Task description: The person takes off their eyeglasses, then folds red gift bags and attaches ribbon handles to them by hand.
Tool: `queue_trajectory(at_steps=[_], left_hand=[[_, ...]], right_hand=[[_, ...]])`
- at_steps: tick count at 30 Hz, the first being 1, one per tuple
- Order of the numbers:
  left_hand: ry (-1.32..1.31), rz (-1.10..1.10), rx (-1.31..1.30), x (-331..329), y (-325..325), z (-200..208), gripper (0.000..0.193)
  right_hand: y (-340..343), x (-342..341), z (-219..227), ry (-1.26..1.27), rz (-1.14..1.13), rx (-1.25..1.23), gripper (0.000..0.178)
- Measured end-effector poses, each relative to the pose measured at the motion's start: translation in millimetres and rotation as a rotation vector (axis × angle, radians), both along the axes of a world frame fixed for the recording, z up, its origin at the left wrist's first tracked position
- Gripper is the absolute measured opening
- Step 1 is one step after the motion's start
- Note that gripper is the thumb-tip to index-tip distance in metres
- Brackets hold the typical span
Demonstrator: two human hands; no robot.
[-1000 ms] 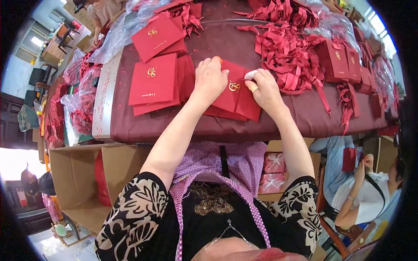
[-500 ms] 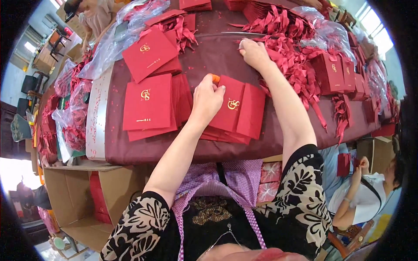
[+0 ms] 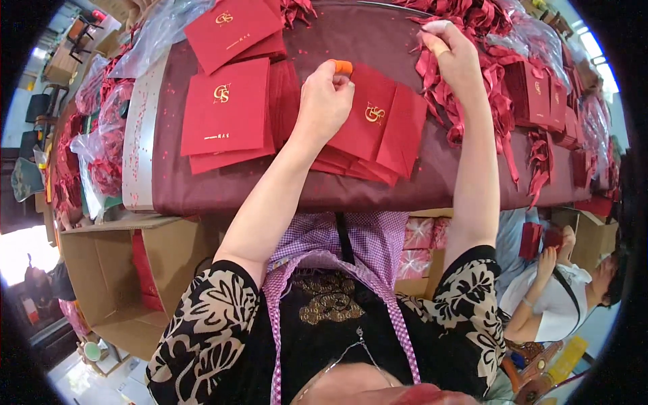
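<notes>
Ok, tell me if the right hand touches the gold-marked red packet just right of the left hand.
Apart: the head view shows the right hand up and to the right of the red packet, with tablecloth visible between them.

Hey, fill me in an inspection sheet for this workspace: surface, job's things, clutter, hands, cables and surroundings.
Surface: dark maroon cloth, with small red scraps scattered on it.
Job's things: red packets in overlapping stacks; red ribbons heaped at right.
Clutter: clear plastic at upper left, more at upper right.
Hands: left hand at the middle packets' upper edge, fingers bent; right hand at the ribbons, grip unclear.
Cables: nothing seen.
Surroundings: open cardboard box at left; co-worker at right.
</notes>
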State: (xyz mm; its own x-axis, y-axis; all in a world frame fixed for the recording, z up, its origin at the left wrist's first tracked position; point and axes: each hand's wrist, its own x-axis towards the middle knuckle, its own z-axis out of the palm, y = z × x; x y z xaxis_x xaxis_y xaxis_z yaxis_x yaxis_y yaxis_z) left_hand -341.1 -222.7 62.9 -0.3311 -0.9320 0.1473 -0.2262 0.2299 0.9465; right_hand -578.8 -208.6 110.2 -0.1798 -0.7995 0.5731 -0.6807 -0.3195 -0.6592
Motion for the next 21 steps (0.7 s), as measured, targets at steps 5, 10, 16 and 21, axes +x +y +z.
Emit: queue_trajectory(at_steps=[5, 10, 16, 21], left_hand=[[0.076, 0.038, -0.097, 1, 4, -3, 0.025], [0.078, 0.074, -0.132, 4, 11, 5, 0.025], [0.091, 0.047, -0.163, 2, 11, 3, 0.025], [-0.032, 0.063, -0.223, 1, 18, 10, 0.028]], right_hand=[[29, 57, -4, -0.372, 0.16, 0.154, 0.015], [42, 71, -25, -0.257, 0.134, 0.24, 0.013], [46, 73, -27, 0.046, 0.122, 0.152, 0.012], [48, 72, -32, 0.115, 0.06, 0.151, 0.01]])
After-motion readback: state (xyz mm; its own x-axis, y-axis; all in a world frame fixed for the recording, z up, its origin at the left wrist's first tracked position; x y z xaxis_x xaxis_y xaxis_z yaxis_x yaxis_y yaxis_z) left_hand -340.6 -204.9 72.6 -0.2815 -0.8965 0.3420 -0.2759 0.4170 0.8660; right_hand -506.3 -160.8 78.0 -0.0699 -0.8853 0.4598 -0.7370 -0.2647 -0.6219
